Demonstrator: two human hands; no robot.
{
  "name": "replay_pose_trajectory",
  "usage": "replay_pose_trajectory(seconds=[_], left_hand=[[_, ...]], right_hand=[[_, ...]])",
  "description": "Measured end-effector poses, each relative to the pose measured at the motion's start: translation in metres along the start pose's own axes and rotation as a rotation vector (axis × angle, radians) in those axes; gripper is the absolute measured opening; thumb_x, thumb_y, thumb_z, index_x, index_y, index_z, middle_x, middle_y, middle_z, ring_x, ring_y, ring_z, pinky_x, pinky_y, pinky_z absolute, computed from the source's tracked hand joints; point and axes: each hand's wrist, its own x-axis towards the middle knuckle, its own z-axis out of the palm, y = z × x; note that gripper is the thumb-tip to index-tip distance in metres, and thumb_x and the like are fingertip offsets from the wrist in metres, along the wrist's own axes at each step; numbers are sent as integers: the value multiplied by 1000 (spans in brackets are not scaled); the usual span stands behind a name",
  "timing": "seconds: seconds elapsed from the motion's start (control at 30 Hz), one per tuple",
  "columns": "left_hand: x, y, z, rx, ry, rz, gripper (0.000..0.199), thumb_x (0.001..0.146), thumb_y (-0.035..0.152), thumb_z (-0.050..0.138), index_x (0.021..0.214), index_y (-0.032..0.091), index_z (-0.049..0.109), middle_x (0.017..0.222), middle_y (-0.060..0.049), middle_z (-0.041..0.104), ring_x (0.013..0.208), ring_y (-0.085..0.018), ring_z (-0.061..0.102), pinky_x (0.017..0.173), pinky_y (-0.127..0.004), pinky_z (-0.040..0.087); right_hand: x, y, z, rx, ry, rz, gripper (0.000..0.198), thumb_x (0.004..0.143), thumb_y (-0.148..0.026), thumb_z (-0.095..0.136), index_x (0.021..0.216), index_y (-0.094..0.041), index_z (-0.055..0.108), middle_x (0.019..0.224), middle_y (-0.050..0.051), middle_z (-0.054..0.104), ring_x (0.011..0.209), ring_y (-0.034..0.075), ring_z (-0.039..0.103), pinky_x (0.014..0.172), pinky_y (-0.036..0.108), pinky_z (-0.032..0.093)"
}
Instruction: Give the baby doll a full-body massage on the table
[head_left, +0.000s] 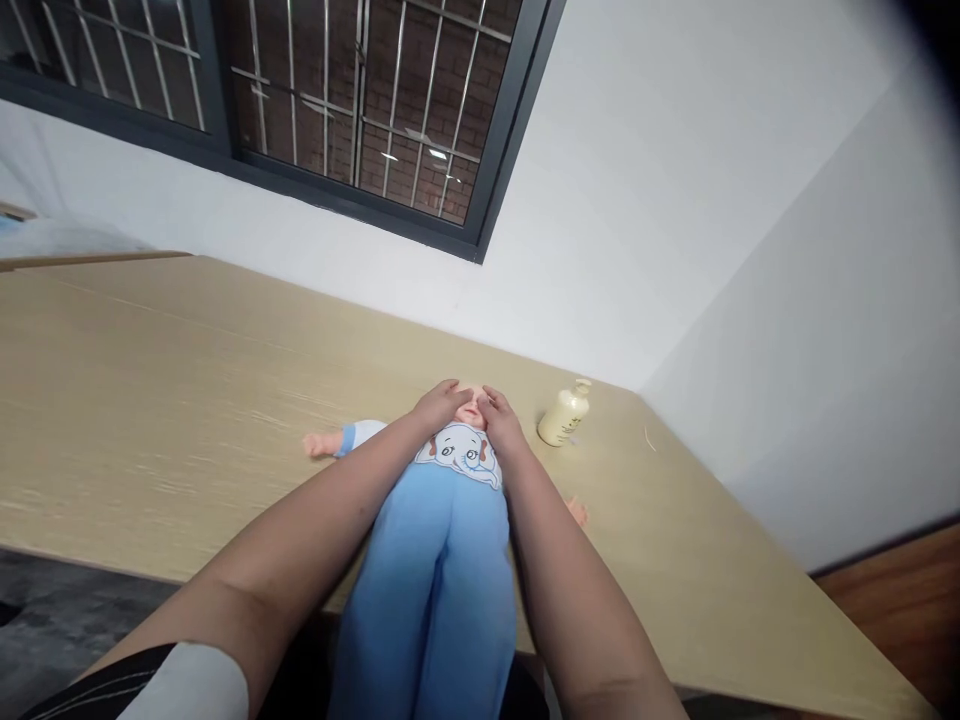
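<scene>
Doll (450,520): lies on its back on the table (187,400), legs hanging over the near edge, head toward the wall. Left hand (442,403) and right hand (499,418): both arms stretched forward, fingers laid flat on the doll's face, gripping nothing. Lotion bottle (565,415): just right of the head, apart. Tabletop to the left: broad, bare wood.
</scene>
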Motion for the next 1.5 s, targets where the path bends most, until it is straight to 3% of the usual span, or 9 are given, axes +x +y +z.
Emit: replay_pose_trajectory(seconds=[0.2, 0.27, 0.4, 0.5, 0.67, 0.97, 1.2, 1.3, 1.5], left_hand=[[-4, -3, -4, -72, -67, -4, 38, 77, 44, 65, 104, 18, 69, 110, -12, 74, 101, -30, 68, 83, -35, 52], [-5, -2, -3, -98, -55, 21, 33, 78, 42, 63, 98, 17, 69, 105, -10, 74, 100, -29, 68, 84, -35, 51], [-8, 3, -1, -134, 27, 41, 31, 82, 41, 57, 100, 17, 66, 111, -9, 71, 106, -26, 64, 90, -34, 49], [-11, 5, -1, -162, 32, 34, 36, 81, 41, 62, 109, 18, 62, 110, -9, 71, 102, -25, 66, 85, -33, 51], [-11, 3, 1, -182, -6, 18, 42, 78, 40, 69, 112, 18, 60, 108, -9, 71, 98, -24, 68, 80, -31, 52], [-4, 0, 0, -186, -8, -43, 38, 78, 42, 68, 106, 16, 67, 115, -12, 70, 108, -28, 64, 91, -37, 50], [2, -13, 1, -326, -74, -68, 38, 79, 33, 64, 114, 19, 67, 115, -13, 72, 99, -27, 70, 84, -39, 56], [1, -12, -1, -295, -74, -41, 39, 79, 41, 66, 111, 19, 68, 115, -12, 72, 101, -27, 69, 87, -38, 54], [-1, -4, -4, -137, -42, -19, 49, 71, 47, 76, 110, 19, 67, 110, -11, 71, 105, -30, 66, 89, -38, 49]], right_hand=[[-5, -10, 3, 163, 15, 68, 44, 72, -36, 68, 113, -23, 64, 106, 4, 72, 95, 22, 67, 86, 36, 54], [-8, -14, 3, 188, 36, 86, 41, 73, -36, 65, 112, -23, 66, 105, 4, 73, 94, 22, 67, 84, 36, 55], [-12, -20, 3, 93, 87, -20, 36, 80, -45, 61, 107, -23, 70, 115, 5, 71, 105, 24, 64, 91, 37, 53], [-10, -18, 4, -57, 60, -89, 45, 77, -50, 68, 114, -25, 68, 120, 4, 68, 113, 24, 62, 99, 39, 48], [-2, -10, 6, -156, 36, -62, 59, 74, -53, 72, 126, -27, 60, 126, 5, 64, 115, 23, 61, 102, 40, 46], [3, -5, 6, 235, -4, 139, 48, 81, -38, 63, 126, -23, 59, 115, 7, 70, 103, 23, 68, 94, 42, 54], [-14, -25, -4, 426, -106, 267, 63, 69, -20, 73, 129, -26, 57, 115, 8, 71, 99, 27, 70, 88, 47, 58], [-13, -24, -2, 375, -94, 203, 58, 70, -26, 74, 126, -25, 58, 117, 7, 69, 102, 26, 69, 91, 45, 57], [-5, -13, 5, 30, 13, 19, 52, 70, -43, 76, 116, -24, 60, 111, 5, 68, 101, 23, 66, 93, 42, 53]])
